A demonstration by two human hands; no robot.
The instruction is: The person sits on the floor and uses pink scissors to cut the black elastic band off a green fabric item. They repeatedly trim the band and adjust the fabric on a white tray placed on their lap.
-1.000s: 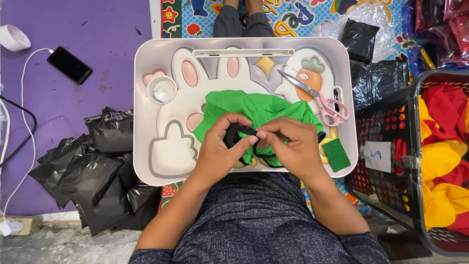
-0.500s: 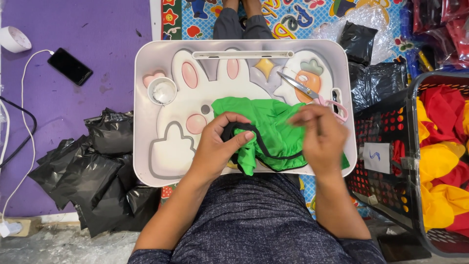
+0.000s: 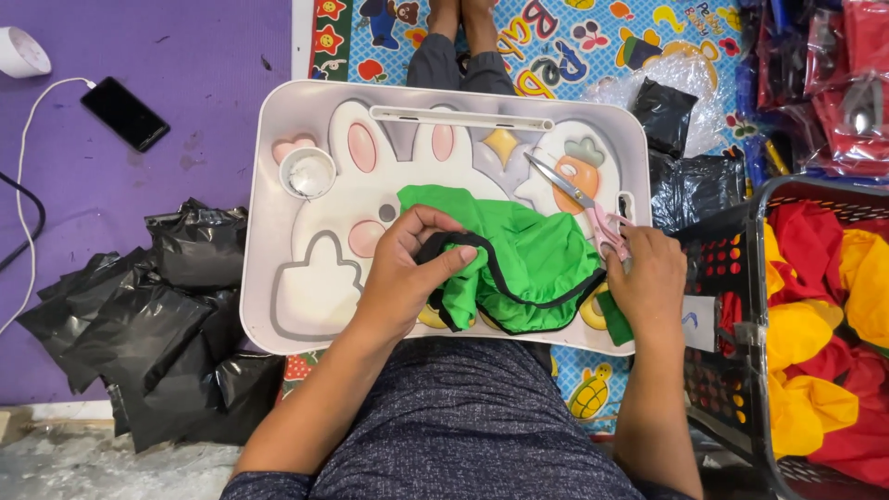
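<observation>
A green cloth piece with a black edge (image 3: 528, 264) lies bunched on a white lap tray with a rabbit picture (image 3: 315, 306). My left hand (image 3: 407, 264) pinches the black-edged fold of that cloth near the tray's middle. My right hand (image 3: 648, 273) rests at the tray's right edge with its fingers on the pink handles of a pair of scissors (image 3: 583, 206), whose blades point up and left across the tray. A small green block (image 3: 613, 318) sits just under that hand.
A small white cup (image 3: 308, 173) stands in the tray's left recess. Several black plastic bags (image 3: 157, 324) lie at the left on a purple mat with a phone (image 3: 124, 113). A black basket (image 3: 732, 306) of red and yellow cloth stands at the right.
My right hand let go of the green cloth and moved right to the scissors. My left hand kept hold of the cloth, which has spread out towards the right.
</observation>
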